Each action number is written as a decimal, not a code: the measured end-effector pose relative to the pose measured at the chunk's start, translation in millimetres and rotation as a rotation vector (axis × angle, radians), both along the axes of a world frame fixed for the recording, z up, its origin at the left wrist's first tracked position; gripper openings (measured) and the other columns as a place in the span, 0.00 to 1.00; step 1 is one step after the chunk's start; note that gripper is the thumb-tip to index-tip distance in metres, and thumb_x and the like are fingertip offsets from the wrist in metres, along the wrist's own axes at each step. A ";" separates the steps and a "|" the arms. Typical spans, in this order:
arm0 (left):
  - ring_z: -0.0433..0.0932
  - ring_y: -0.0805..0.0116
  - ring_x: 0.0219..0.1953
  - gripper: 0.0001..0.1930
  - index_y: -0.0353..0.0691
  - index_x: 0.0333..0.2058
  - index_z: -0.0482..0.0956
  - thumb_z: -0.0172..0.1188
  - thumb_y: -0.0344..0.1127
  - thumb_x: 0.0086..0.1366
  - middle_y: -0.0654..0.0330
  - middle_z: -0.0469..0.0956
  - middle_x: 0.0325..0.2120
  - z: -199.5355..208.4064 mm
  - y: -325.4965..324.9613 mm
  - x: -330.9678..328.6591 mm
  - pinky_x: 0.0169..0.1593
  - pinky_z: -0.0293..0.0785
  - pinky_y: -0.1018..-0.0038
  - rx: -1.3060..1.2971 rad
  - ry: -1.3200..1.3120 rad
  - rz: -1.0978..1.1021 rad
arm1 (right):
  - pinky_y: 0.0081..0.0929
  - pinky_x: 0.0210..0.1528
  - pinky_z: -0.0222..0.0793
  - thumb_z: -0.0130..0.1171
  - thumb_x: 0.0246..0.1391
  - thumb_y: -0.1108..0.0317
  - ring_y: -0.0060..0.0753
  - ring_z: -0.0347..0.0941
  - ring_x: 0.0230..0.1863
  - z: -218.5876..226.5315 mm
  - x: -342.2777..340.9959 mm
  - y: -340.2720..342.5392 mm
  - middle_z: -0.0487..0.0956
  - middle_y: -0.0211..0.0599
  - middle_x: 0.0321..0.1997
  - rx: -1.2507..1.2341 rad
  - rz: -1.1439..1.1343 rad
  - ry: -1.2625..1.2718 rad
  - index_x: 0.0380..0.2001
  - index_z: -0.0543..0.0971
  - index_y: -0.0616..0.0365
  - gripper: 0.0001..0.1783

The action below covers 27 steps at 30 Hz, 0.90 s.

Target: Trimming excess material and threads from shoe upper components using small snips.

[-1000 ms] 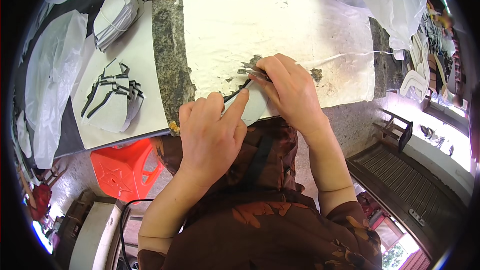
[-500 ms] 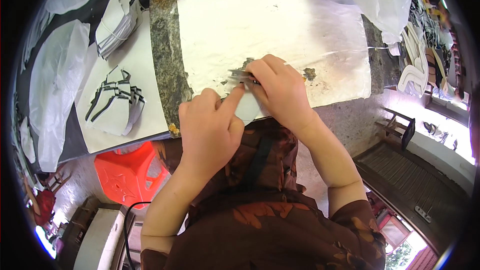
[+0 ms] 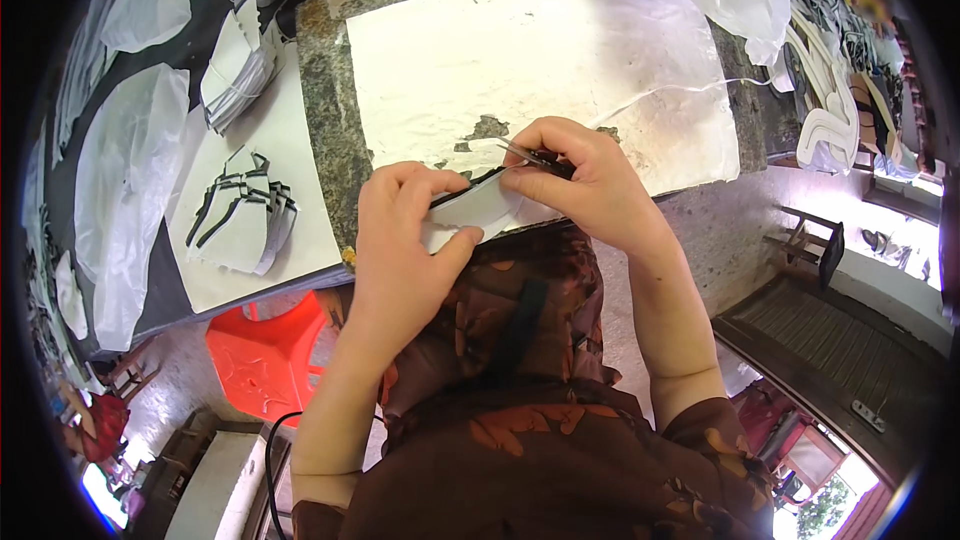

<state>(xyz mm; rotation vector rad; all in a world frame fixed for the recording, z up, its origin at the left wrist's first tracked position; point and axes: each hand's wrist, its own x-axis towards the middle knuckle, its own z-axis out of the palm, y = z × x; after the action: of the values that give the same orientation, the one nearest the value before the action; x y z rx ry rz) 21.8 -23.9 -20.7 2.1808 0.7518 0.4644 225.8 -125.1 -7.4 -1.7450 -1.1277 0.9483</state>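
Observation:
My left hand is closed on a white flat piece with a black upper edge, pinched between thumb and fingers. This piece is held tilted near the front edge of the slab. My right hand grips a slim metal tool with a dark part under the fingers; its light tip points left. Whether it is scissors or a blade, I cannot tell. My right thumb rests at the white piece's right end. To the left lies a fanned stack of white black-edged pieces.
A worn white sheet covers the stone slab. A tied bundle of white pieces lies at left, beside a plastic bag. A white strip crosses the sheet's right side. Below the table edge stands a red stool.
My left fingers have drawn back from the blade and now pinch the white piece, which is raised with its black edge showing. The white strip now shows across the sheet's right side.

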 end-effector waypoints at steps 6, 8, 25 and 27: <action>0.80 0.68 0.46 0.20 0.38 0.51 0.80 0.69 0.31 0.60 0.57 0.82 0.43 24.3 19.2 -1.0 0.50 0.75 0.72 -0.701 -0.071 0.015 | 0.20 0.41 0.69 0.69 0.57 0.68 0.16 0.71 0.36 2.9 -9.9 -0.8 0.79 0.26 0.33 -0.043 -0.134 0.327 0.38 0.81 0.61 0.09; 0.80 0.72 0.45 0.19 0.37 0.52 0.80 0.69 0.31 0.62 0.60 0.83 0.43 25.7 22.0 -2.3 0.50 0.75 0.74 -0.855 -0.136 0.002 | 0.19 0.41 0.69 0.69 0.58 0.68 0.14 0.71 0.36 1.3 -12.8 -1.7 0.79 0.24 0.33 0.037 -0.167 0.357 0.38 0.81 0.61 0.09; 0.64 0.88 0.24 0.09 0.35 0.36 0.85 0.69 0.36 0.66 0.77 0.73 0.23 33.9 48.4 8.6 0.27 0.59 0.83 -1.061 0.252 -0.092 | 0.31 0.47 0.77 0.60 0.54 0.79 0.40 0.80 0.45 13.2 8.2 -14.4 0.79 0.38 0.51 0.275 0.235 -0.275 0.47 0.83 0.56 0.17; 0.65 0.88 0.25 0.08 0.35 0.37 0.85 0.68 0.35 0.66 0.76 0.73 0.23 36.5 46.2 11.4 0.28 0.59 0.84 -1.088 0.242 -0.098 | 0.33 0.47 0.77 0.60 0.51 0.80 0.42 0.80 0.45 18.6 4.2 -18.4 0.80 0.38 0.51 0.230 0.236 -0.429 0.47 0.84 0.53 0.19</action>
<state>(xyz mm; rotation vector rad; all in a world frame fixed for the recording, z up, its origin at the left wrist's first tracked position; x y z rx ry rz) 33.2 22.3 15.8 1.2310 0.7640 -0.2494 230.1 -143.5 11.2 -1.6917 -1.6776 0.5579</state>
